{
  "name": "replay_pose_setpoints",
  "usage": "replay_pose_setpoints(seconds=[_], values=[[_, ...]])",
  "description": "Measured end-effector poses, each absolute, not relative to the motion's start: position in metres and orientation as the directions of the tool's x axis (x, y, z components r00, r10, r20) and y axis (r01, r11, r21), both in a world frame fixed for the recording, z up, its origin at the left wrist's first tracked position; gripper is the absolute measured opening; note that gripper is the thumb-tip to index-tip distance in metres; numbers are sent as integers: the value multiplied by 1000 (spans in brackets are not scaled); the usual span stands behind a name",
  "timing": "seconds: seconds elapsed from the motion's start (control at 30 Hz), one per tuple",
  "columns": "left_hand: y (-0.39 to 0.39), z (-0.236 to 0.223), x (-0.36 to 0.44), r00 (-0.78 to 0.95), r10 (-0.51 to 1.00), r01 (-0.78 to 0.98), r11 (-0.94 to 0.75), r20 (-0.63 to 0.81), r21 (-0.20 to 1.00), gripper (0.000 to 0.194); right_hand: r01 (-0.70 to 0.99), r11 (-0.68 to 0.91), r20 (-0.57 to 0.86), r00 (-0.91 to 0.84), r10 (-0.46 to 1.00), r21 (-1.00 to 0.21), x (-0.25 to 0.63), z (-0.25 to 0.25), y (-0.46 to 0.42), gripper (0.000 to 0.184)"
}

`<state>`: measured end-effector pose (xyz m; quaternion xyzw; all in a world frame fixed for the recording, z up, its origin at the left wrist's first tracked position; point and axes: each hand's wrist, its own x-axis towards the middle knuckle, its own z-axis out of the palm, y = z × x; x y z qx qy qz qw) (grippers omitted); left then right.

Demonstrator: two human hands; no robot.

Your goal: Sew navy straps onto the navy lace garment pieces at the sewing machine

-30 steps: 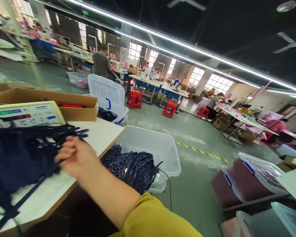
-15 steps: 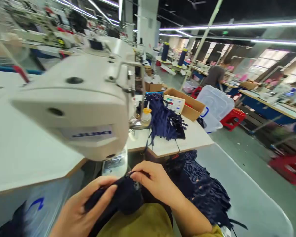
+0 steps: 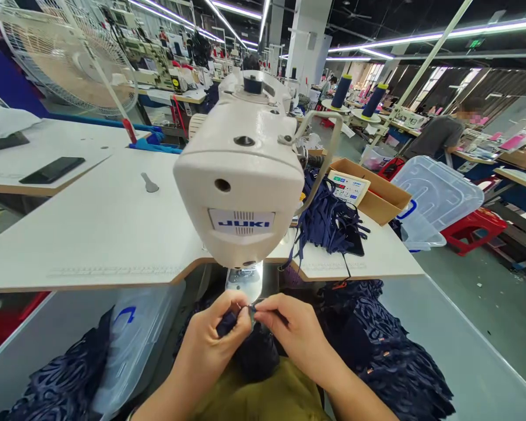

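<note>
Both hands meet just below the arm of a white sewing machine. My left hand is closed, its thumb and fingers pinching a dark navy garment piece that hangs down over my lap. Close beside it, my right hand pinches the upper edge of the same piece between thumb and fingertips. What exactly lies between the fingertips is too small to make out. Behind the fingers sits the machine's free bed. To the right, a heap of navy lace pieces rests beside my right forearm.
Navy straps lie on the white table near a control panel and a cardboard box. At left are a phone, a fan and more lace. A person in grey sits far right.
The view has swung left, bringing the fan and phone into sight. My hands have drawn closer together on the garment piece, and the left has shifted up toward its edge.
</note>
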<state>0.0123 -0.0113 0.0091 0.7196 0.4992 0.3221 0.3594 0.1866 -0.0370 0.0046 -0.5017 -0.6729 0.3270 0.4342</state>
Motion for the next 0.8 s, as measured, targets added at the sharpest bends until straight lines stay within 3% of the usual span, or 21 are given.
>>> replay_pose_setpoints(seconds=[0.1,0.23,0.37,0.43,0.5,0.57,0.67,0.8], values=[[-12,2,10,298,940,499,-303,167,812,14,361,298,252,-168,953,-884,185,3,-39,14],[-11,-4,4,449,837,438,-512,314,739,15,172,61,20,-233,972,-983,187,2,-38,19],[-10,-8,1,551,711,399,-683,436,612,29,74,-132,-149,-307,940,-988,189,3,-34,19],[-9,-9,1,580,678,409,-722,451,558,31,156,-134,-178,-313,933,-979,192,7,-34,17],[-9,-9,1,592,673,419,-727,443,544,31,313,-41,-140,-301,943,-949,194,12,-35,15],[-10,-7,2,584,693,416,-703,423,577,28,487,124,-43,-318,947,-865,197,17,-36,16],[-12,-4,3,579,752,414,-604,314,681,18,608,314,67,-393,917,-729,197,17,-38,15],[-15,1,7,585,792,434,-488,176,757,13,687,279,94,-294,951,-671,192,11,-38,9]])
